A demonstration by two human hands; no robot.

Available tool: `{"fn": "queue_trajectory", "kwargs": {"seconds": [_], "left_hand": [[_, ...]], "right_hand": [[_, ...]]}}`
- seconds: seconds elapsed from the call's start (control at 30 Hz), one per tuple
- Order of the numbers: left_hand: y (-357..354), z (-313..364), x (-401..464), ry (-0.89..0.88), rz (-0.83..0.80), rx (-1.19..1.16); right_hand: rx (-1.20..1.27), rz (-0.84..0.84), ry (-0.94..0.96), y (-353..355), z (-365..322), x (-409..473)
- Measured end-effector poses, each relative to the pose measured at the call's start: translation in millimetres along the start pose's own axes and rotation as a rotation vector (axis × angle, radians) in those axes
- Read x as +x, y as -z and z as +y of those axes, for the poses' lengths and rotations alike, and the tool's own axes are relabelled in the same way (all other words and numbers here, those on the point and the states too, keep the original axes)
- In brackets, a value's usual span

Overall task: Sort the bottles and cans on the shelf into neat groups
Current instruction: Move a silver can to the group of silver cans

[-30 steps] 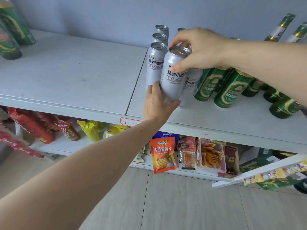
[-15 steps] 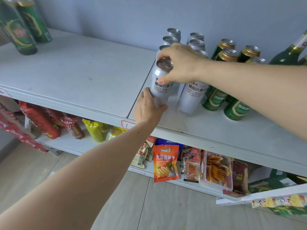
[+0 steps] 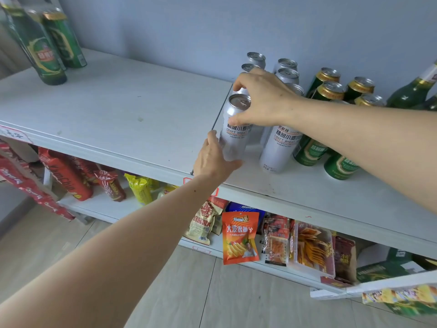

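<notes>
- Right hand [image 3: 264, 98]: reaches in from the right above the silver cans. Fingers curl downward; the thumb tip presses the upper side wall of the front silver can [image 3: 234, 131], and the forefinger arches over its top rim. The grip is narrow, closed around the top of the can.
- Left hand [image 3: 214, 159]: comes up from below-left. The palm and thumb wrap the lower part of the same can from the front; the fingers on the far side are hidden, so their spread cannot be told.
- Front silver can: stands upright on the upper shelf [image 3: 118, 110], just right of the seam between two shelf boards, held between both hands.
- Second silver can [image 3: 279, 147]: stands just beside it to the right, partly under the right wrist. More silver cans [image 3: 286, 67] stand in rows behind.
- Green cans [image 3: 331, 91]: grouped just right of the silver cans.
- Green bottles [image 3: 413, 91]: at the far right edge. Two more green bottles [image 3: 45, 53] stand well apart at the far left.
- Lower shelf: snack packets [image 3: 240, 237].
</notes>
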State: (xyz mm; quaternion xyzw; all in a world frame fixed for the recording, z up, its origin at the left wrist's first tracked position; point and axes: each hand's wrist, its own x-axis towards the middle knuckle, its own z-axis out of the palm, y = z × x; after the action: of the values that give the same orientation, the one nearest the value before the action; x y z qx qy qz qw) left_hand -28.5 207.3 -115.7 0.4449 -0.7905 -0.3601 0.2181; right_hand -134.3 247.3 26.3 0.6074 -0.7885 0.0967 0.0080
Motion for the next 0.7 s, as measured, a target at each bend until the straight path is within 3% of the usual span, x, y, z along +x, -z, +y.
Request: {"fn": "queue_trajectory", "kwargs": {"seconds": [0.33, 0.7], "left_hand": [[78.4, -23.7, 9.3, -0.063, 0.020, 0.167], [246.9, -142.8, 92.6, -0.052, 0.110, 0.326]], "right_hand": [[0.035, 0.085, 0.051, 22.0, -55.7, 42.9], [0.016, 0.035, 0.139, -23.6, -202.4, 168.9]]}}
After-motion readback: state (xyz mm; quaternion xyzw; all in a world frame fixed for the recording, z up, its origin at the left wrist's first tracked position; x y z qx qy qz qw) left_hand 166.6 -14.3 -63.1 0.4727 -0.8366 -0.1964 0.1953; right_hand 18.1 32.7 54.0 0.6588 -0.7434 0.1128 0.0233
